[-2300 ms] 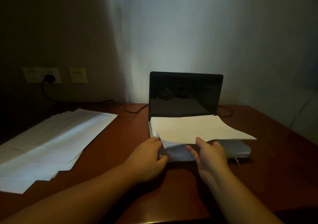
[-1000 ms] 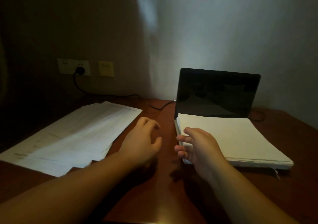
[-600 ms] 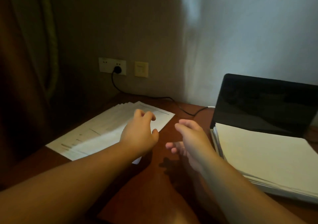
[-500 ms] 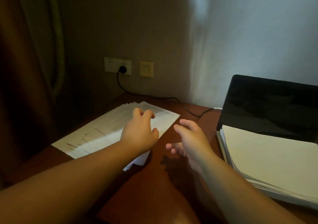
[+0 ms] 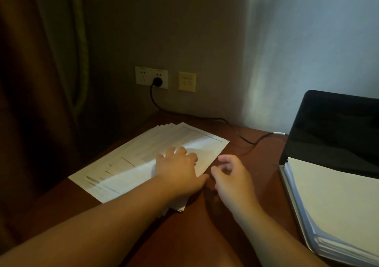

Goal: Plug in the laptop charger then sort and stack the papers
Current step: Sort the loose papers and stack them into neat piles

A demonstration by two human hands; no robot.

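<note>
dim brown desk (image 5: pixel 205 236) fills the view, its fanned papers (image 5: pixel 143 160) closer to centre than before. neat paper stack (image 5: pixel 332 201) lies on the laptop (image 5: pixel 336 131) at right. charger cable (image 5: pixel 207 119) runs from the wall socket (image 5: pixel 158 81). my left hand (image 5: pixel 178 174) now presses flat on the fanned sheets; my right hand (image 5: pixel 231 178) hovers beside them, loosely curled, empty.

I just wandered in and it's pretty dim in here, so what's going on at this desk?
A person is tidying papers. The left hand rests on a fanned spread of printed sheets on the wooden desk, while the right hand hovers beside it, fingers loosely curled and empty. A neater paper stack lies on the open laptop. A black plug sits in the wall socket.
</note>
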